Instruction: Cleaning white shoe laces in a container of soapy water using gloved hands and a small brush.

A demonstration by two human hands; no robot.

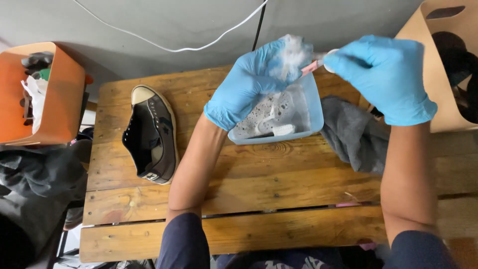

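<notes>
Foam covers the small white thing (294, 52) that the left hand (249, 82) grips above the far end of a pale blue plastic tub (314, 107); what it is exactly cannot be made out under the lather, though it looks like a bunched lace or cloth. The right hand (386, 74) is closed around a pink-handled brush (311, 66), its head pressed against the foamy bundle. Both hands wear blue gloves. The tub sits on a wooden slatted desk (249, 179) and holds soapy water with a second white brush (283, 130) lying in it. A dark sneaker (152, 134) lies on its side to the left, well apart from the tub, and a grey cloth (351, 132) rests just beside the tub on the right. An orange box (59, 99) stands at the far left and a brown cardboard carrier (438, 74) at the far right.

To do the scrubbing well, it seems best to keep the bundle over the tub so drips fall back in, hold it firmly pinched so it does not slip in the wet glove, and work the brush in short strokes, turning the bundle to reach hidden parts.
</notes>
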